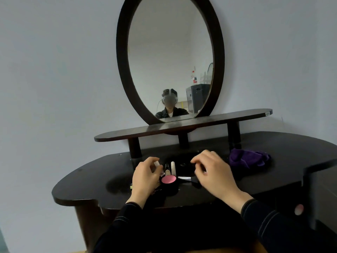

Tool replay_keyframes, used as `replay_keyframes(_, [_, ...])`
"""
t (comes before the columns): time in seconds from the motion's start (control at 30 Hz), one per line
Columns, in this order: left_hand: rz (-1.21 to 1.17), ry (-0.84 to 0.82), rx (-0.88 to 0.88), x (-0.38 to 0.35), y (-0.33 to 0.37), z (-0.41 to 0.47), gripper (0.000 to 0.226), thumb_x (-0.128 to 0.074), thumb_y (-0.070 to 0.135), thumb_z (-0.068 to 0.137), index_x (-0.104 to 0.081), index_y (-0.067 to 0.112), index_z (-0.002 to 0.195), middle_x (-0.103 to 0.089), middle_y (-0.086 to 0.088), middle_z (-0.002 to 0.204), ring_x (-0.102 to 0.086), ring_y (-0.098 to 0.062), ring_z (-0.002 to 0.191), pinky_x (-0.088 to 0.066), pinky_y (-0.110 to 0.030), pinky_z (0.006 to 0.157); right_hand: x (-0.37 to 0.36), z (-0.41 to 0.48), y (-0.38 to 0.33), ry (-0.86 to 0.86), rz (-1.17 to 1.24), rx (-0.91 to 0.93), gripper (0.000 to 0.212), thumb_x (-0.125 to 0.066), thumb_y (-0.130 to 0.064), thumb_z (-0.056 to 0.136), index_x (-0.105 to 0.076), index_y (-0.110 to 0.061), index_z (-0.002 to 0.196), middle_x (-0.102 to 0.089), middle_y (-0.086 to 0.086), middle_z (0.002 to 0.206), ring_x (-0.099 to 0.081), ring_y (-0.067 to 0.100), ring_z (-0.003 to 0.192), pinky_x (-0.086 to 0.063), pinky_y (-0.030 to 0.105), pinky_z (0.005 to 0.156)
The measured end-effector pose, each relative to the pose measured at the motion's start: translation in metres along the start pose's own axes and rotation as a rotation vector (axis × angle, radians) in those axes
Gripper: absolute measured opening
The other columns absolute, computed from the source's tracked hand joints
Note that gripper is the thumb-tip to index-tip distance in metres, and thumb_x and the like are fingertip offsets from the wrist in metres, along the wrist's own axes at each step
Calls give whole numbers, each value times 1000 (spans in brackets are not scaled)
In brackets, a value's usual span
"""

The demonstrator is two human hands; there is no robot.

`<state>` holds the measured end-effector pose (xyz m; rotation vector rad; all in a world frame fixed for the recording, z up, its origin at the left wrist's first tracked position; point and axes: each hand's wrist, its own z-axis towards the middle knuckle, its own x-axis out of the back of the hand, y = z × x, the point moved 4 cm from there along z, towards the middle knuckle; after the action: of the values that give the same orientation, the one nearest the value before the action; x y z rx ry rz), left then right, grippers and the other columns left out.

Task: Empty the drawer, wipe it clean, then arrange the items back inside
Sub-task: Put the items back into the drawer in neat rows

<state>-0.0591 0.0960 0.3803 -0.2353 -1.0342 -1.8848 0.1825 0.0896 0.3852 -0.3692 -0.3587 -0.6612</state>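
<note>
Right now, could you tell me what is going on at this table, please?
A person's hands are busy over a dressing table. The left hand holds a small clear bottle; the right hand curls over a makeup brush, though I cannot tell whether it grips it. A pink blush compact and a white tube lie between them. A purple cloth sits at the right.

Left hand (145, 177) pinching small bottle (157, 164), blush compact (168, 179)
</note>
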Motion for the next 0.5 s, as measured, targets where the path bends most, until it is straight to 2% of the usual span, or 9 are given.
replay_keyframes(0.03, [-37, 33, 0, 2, 0, 0, 25, -69, 25, 90, -67, 26, 115, -66, 11, 86, -61, -4, 82, -50, -20, 71, 5, 4, 10, 80, 49, -95, 14, -59, -19, 89, -65, -29, 95, -59, -18, 91, -54, 0, 84, -42, 13, 61])
replay_keyframes(0.1, [-144, 92, 15, 5, 1, -1, 24, -68, 20, 92, -66, 25, 116, -66, 12, 84, -62, 2, 78, -45, -8, 61, 10, 15, 38, 156, 125, -324, 15, -58, -20, 91, -62, -34, 94, -62, -18, 92, -57, -2, 78, -40, 14, 57])
replay_keyframes(0.13, [-203, 109, 18, 6, 2, -1, 23, -68, 18, 93, -66, 24, 115, -66, 11, 83, -62, 4, 77, -45, -6, 58, 8, 20, 54, 116, 130, -445, 15, -59, -20, 92, -61, -35, 96, -64, -16, 96, -58, -2, 78, -41, 17, 57])
replay_keyframes(0.2, [-273, 123, -4, 6, 4, -2, 24, -67, 15, 94, -64, 24, 116, -68, 10, 83, -64, 5, 78, -46, -6, 59, -3, 29, 79, -102, 51, -619, 11, -61, -26, 95, -62, -31, 105, -66, -9, 103, -59, 3, 80, -44, 24, 61])
replay_keyframes(0.27, [-283, 128, -28, 7, 4, -3, 25, -66, 15, 95, -63, 26, 117, -69, 10, 84, -65, 3, 79, -47, -7, 64, -18, 34, 93, -348, -47, -680, 14, -60, -35, 97, -62, -25, 108, -68, -6, 98, -62, 9, 79, -49, 30, 67])
replay_keyframes(0.3, [-278, 130, -31, 7, 3, -2, 25, -66, 16, 95, -63, 26, 117, -68, 10, 85, -65, 2, 79, -48, -8, 65, -25, 36, 97, -431, -63, -703, 16, -61, -38, 97, -63, -23, 103, -69, -5, 92, -65, 11, 78, -52, 32, 68])
replay_keyframes(0.37, [-246, 120, -14, 6, 0, -1, 25, -67, 18, 94, -63, 27, 117, -68, 11, 84, -64, 1, 79, -50, -11, 66, -37, 38, 101, -524, -96, -730, 20, -64, -39, 96, -63, -21, 89, -71, -5, 90, -69, 15, 83, -54, 34, 73])
replay_keyframes(0.43, [-161, 104, 19, 4, -4, 0, 23, -66, 21, 94, -63, 28, 116, -66, 12, 81, -64, -1, 77, -50, -14, 64, -45, 43, 105, -570, -173, -732, 24, -62, -31, 97, -56, -20, 77, -71, -2, 94, -69, 19, 89, -55, 35, 77])
replay_keyframes(0.5, [-80, 112, 55, 4, -9, 2, 23, -65, 25, 95, -63, 26, 118, -64, 12, 82, -62, -5, 78, -49, -21, 65, -48, 49, 106, -608, -210, -736, 24, -58, -27, 98, -50, -18, 78, -69, -1, 100, -69, 22, 94, -57, 37, 82])
